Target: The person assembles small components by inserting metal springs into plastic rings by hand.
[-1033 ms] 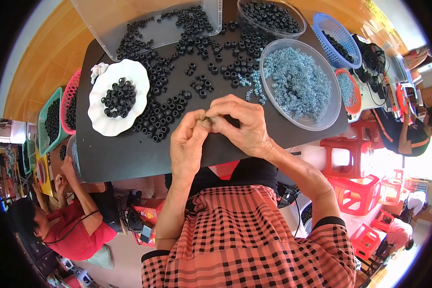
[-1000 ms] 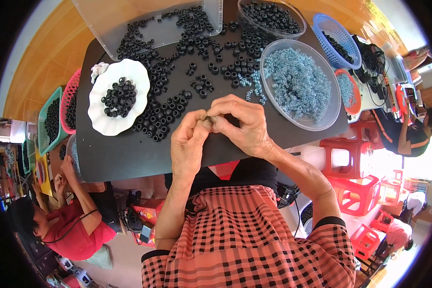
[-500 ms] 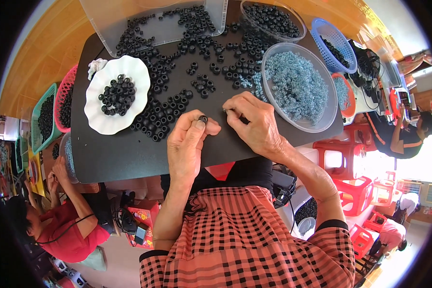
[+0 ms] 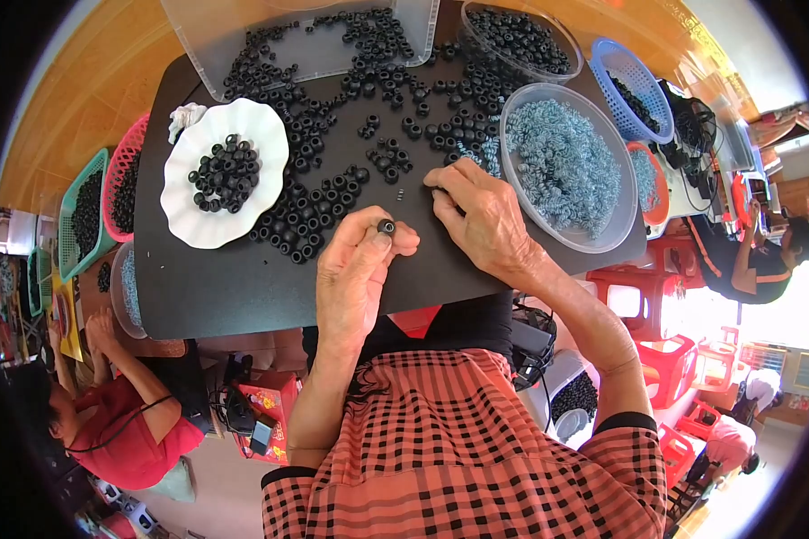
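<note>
Between the thumb and forefinger of my left hand (image 4: 355, 260) is a small round black plastic piece with a hole, like a bead (image 4: 386, 227); the hand is closed on it above the near part of the dark table (image 4: 234, 296). To its right, my right hand (image 4: 484, 216) is low over the table with fingers curled and tips close together. What they hold, if anything, is hidden. A tiny spring-like bit (image 4: 400, 194) lies left of those fingertips. Loose pale-blue coil springs (image 4: 481, 154) lie just beyond this hand, beside a round clear tub of springs (image 4: 512, 193).
A scalloped white plate (image 4: 180, 216) holds black pieces. More black pieces (image 4: 310, 211) spread toward a tipped clear bin (image 4: 198, 54). Another clear tub (image 4: 571, 76) and a blue basket (image 4: 661, 126) stand far right. A person in red (image 4: 135, 422) works at left; red stools (image 4: 643, 296) stand right.
My right hand has shifted slightly away from my left hand, toward the loose springs. A tiny spring-like bit now shows on the table. My left hand keeps its black bead-like piece.
</note>
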### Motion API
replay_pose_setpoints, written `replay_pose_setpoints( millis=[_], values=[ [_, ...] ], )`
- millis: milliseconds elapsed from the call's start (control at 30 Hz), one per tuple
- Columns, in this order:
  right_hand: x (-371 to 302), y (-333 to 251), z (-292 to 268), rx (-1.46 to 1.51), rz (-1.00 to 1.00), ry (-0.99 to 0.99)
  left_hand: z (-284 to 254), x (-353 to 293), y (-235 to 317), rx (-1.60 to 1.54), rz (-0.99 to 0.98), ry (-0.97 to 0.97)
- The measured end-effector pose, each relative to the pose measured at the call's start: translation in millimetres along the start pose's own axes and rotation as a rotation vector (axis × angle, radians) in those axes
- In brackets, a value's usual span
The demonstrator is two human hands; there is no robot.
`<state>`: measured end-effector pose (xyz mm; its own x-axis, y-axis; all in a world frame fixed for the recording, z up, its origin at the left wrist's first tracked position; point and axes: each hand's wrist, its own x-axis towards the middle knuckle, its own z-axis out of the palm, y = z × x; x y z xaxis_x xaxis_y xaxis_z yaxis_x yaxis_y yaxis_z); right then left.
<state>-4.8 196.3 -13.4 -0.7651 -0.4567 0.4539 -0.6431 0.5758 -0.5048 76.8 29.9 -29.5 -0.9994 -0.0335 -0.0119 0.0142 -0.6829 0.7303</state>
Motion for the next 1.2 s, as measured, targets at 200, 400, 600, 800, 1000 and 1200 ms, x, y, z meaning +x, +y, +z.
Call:
replay_pose_setpoints(
  millis=[200,400,600,800,1000,1200],
  values=[
    [3.5,-21.2,-7.4,0.567,0.335,-0.101,-2.5,1.9,-3.0,0.024,-0.031,0.065],
    [5.8,-21.6,-6.7,1.021,0.345,-0.230,-0.5,3.3,-7.1,0.014,-0.022,0.094],
    [5.2,-18.6,-6.0,1.025,0.391,-0.262,2.7,5.9,-3.9,0.087,-0.057,0.052],
    [2.1,-22.0,-1.7,1.007,0.351,-0.125,4.4,6.1,-4.6,0.142,-0.057,0.014],
    [1.1,-20.6,-1.5,0.925,0.248,-0.113,7.1,5.4,-8.6,0.216,-0.027,0.070],
    [1.8,-16.9,-2.4,0.779,0.101,-0.117,12.7,3.8,-6.4,0.282,-0.010,0.083]
  ],
)
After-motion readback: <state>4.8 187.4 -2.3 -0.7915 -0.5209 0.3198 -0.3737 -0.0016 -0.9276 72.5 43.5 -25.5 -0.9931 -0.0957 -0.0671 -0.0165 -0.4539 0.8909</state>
